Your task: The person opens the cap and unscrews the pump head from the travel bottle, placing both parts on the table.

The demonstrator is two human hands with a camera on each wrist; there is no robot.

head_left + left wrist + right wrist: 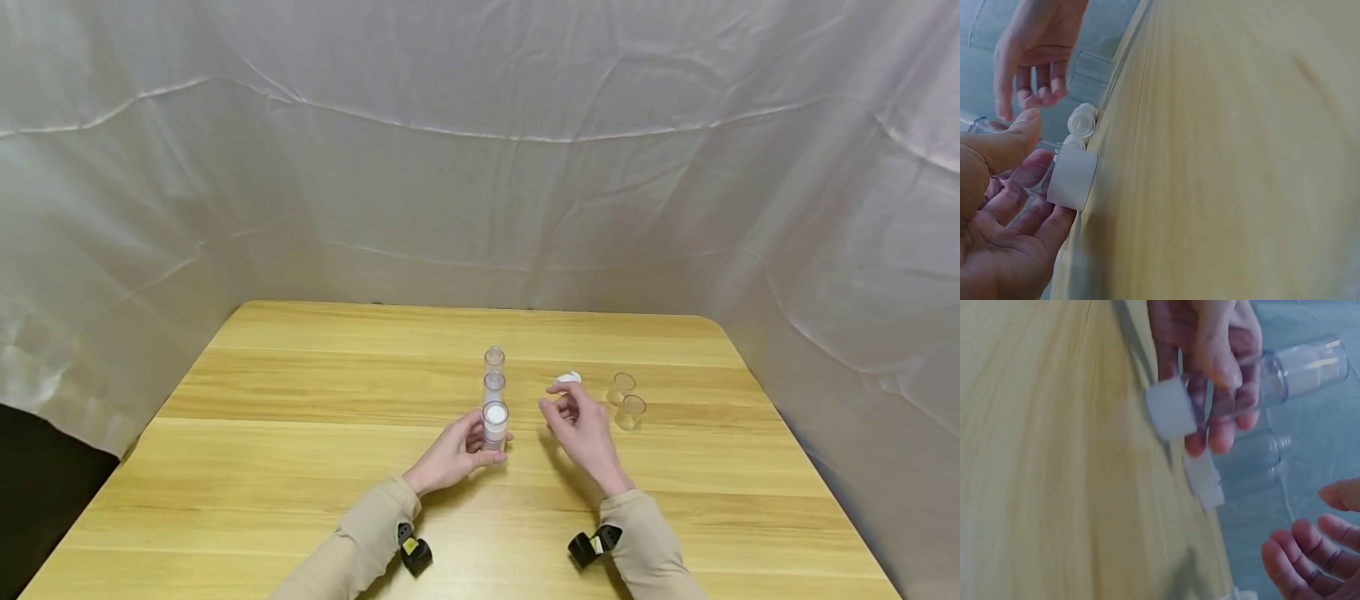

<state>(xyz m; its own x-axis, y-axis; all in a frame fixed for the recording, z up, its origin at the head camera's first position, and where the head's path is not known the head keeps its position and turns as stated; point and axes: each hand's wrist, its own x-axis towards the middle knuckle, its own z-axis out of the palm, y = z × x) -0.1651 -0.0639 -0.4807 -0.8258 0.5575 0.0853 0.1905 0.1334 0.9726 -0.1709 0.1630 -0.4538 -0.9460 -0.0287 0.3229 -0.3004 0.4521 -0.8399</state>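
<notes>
My left hand grips a clear pump bottle round its see-through body, thumb on one side and fingers on the other. The bottle stands upright, with a white base at its lower end. A clear cap covers the white pump at the top. To the right, my right hand hangs above the table apart from the bottle, its fingers loosely bent and holding nothing. Beyond that hand lie small white parts, partly hidden by it.
Two more clear bottles stand in line behind the held one. On the right are two clear cylindrical caps, close together. The wooden table has pale cloth hung round its back and sides.
</notes>
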